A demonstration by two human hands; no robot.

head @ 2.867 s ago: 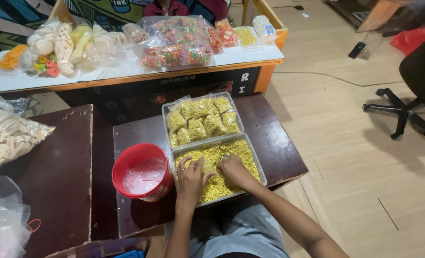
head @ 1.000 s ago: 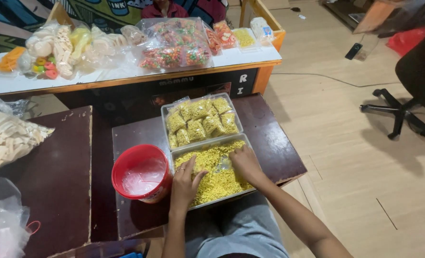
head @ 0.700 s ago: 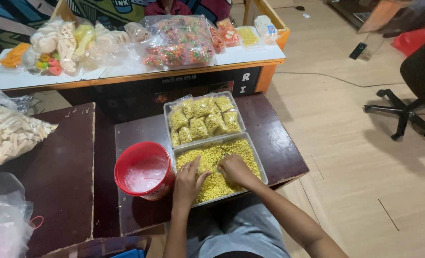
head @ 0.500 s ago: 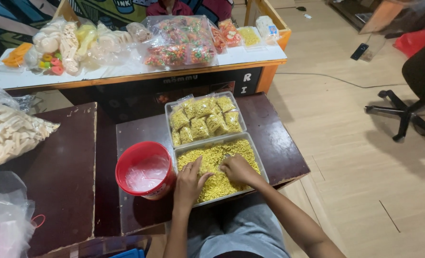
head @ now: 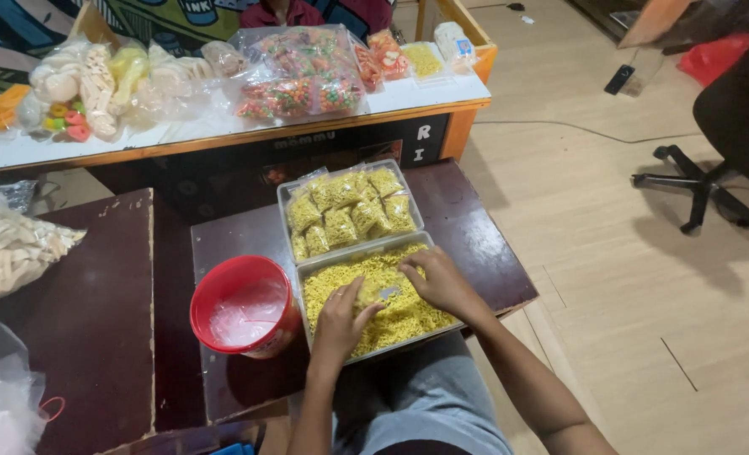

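Both hands down in the near tray (head: 307, 274) of loose yellow noodle snack (head: 399, 316), on the dark desk (head: 475, 244). Left hand (head: 341, 318) w/ fingers curled into the heap, right hand (head: 438, 282) cupped over it; a small clear bag (head: 380, 293) btwn them, pinched by both. Red bucket (head: 244, 305) just left; far tray (head: 283, 195) holds packed bags (head: 349, 211).
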